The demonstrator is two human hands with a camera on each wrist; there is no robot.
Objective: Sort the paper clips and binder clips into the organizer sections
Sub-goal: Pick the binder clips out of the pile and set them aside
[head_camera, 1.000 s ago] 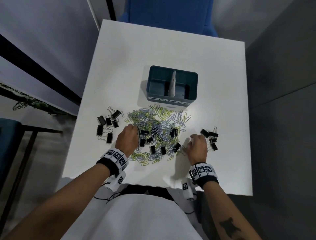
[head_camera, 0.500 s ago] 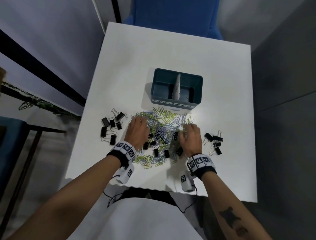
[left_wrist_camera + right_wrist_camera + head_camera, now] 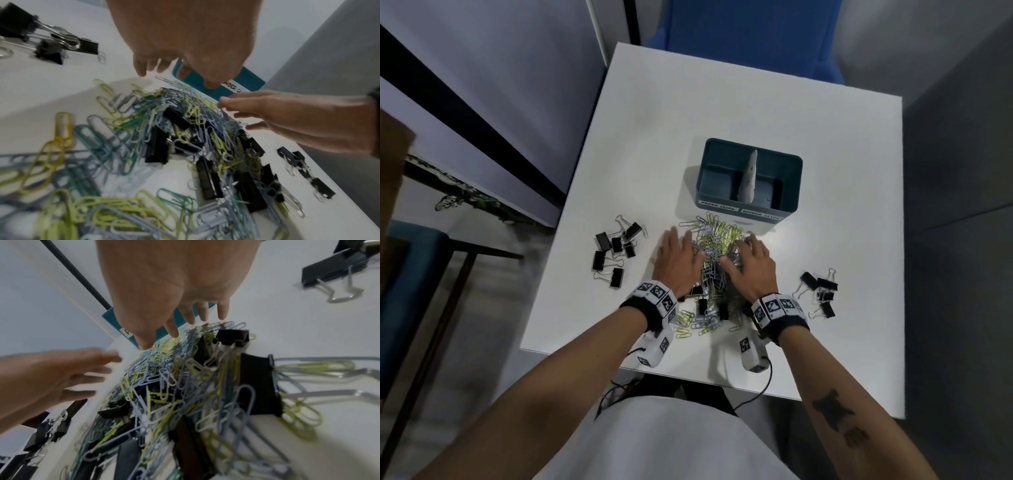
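White table (image 3: 825, 171), both spread hands—left hand (image 3: 677, 260), right hand (image 3: 751, 265)—over clip pile (image 3: 714, 246), perhaps touching.

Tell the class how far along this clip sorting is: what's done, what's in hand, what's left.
Done: some binder clips lie apart in a left group and a right group. The organizer looks empty as far as its insides show. In hand: the left hand and right hand, fingers spread, flank the mixed pile. Left: picking the black clips out of the pile and filling both sections.
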